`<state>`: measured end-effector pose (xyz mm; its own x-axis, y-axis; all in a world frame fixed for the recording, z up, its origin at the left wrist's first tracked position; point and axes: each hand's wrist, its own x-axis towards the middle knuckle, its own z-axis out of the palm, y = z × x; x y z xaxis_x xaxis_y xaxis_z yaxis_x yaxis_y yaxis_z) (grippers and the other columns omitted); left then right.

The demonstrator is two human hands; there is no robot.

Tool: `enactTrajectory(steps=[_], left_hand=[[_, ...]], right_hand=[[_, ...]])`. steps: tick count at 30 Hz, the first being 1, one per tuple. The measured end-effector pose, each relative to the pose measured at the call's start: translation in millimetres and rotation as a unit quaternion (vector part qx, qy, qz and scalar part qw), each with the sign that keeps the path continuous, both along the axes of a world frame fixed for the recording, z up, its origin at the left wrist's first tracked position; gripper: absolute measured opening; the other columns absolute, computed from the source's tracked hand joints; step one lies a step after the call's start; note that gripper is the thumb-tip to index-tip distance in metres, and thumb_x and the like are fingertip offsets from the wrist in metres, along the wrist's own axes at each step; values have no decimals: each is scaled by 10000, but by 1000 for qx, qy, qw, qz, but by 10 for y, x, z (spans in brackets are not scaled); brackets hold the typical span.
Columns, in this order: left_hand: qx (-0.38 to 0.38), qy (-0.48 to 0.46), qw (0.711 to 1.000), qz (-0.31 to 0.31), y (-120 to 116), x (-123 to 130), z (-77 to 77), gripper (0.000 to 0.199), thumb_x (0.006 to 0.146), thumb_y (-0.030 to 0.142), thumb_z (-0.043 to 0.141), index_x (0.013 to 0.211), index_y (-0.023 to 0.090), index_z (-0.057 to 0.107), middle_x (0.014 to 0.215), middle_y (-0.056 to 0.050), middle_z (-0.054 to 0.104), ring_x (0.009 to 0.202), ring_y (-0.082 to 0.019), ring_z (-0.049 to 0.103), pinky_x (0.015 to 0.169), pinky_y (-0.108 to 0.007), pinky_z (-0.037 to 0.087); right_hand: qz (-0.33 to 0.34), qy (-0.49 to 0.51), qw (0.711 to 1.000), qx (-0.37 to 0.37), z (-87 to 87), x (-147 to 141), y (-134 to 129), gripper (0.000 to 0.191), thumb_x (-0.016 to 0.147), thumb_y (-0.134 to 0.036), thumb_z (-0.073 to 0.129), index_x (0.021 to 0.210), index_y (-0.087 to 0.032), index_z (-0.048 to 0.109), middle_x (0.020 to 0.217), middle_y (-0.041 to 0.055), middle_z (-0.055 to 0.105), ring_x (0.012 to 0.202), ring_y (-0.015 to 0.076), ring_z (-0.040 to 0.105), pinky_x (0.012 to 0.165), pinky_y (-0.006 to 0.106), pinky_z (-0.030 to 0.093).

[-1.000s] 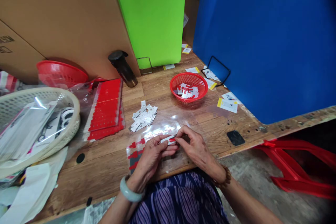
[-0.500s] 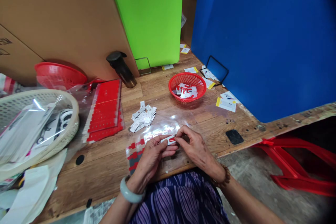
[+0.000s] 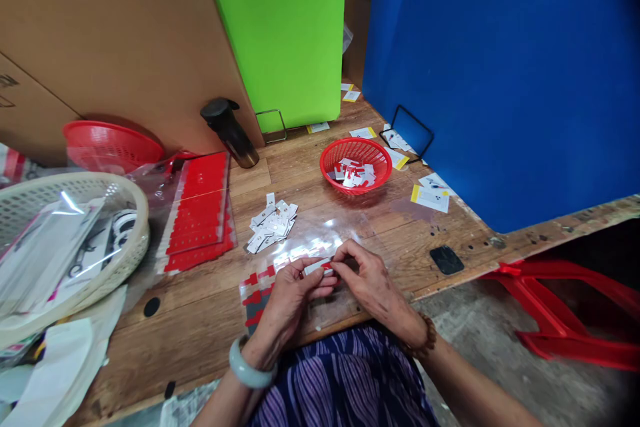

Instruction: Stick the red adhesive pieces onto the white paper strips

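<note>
Between my two hands is a small white piece with a red part, held just above the table's near edge. My left hand is closed on its left end, thumb on top. The fingertips of my right hand pinch at its right end, by the red part; what exactly they grip there is too small to tell. Under my hands lies a clear plastic sheet. A sheet with red strips lies by my left wrist. Beyond it is a pile of small white pieces.
A red basket holds white and red pieces. At left are red sheets, a cream basket and a dark tumbler. Green and blue boards stand behind. Printed cards lie at right.
The white piece has tilted slightly in my fingers, and less of its red part shows. Both hands stay in nearly the same place.
</note>
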<state>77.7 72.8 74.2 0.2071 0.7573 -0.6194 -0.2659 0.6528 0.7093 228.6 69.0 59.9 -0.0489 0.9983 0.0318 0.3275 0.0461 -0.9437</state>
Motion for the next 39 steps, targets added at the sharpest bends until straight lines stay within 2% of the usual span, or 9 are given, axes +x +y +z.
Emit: enactTrajectory(steps=[8,12,14,18,23,30,39], left_hand=[[46,29,998,26,-6,12,-63,308,709,167,719,970,108,568,748,-94,726,636,-148,697,635,-209,555],[57,35,998,18,-17,2,-75,355,682,222,746,971,108,574,720,-81,721,634,-152,695,642,-220,555],[56,36,998,14,-18,1,-72,366,676,233,751,972,108,575,725,-87,723,657,-169,700,648,-236,560],[51,32,998,14,-15,-1,-57,325,692,200,737,959,114,574,761,-100,729,655,-167,701,634,-225,556],[35,37,999,14,-11,-9,-46,300,698,159,726,950,108,571,737,-102,725,631,-175,702,630,-229,560],[28,29,999,26,-23,-9,-69,304,708,129,708,977,114,566,748,-89,725,621,-159,698,618,-224,564],[33,41,998,17,-31,-4,-49,284,707,128,704,959,107,576,727,-89,727,618,-162,699,620,-217,560]], right_hand=[[-15,14,999,-48,7,-45,-56,65,780,-153,539,740,-200,559,734,-24,581,715,138,534,675,253,401],[-32,7,999,-3,26,-54,-80,84,765,-141,545,705,-197,565,800,0,566,822,161,530,743,274,400],[-36,4,999,2,45,-46,-77,90,762,-134,546,696,-194,559,798,0,561,808,159,529,735,271,397],[-23,22,999,-40,69,-29,-50,106,789,-130,509,713,-196,542,695,-28,553,668,131,512,642,246,391],[-24,-15,1000,-8,30,-32,-17,119,800,-121,494,721,-202,531,686,-29,556,630,125,508,606,245,380],[-25,-87,996,23,-28,-46,-21,115,803,-111,503,743,-208,518,738,-13,579,716,147,529,684,274,380],[-16,-111,993,31,-69,-45,-10,110,801,-110,510,744,-205,514,742,-7,578,723,154,531,703,286,395]])
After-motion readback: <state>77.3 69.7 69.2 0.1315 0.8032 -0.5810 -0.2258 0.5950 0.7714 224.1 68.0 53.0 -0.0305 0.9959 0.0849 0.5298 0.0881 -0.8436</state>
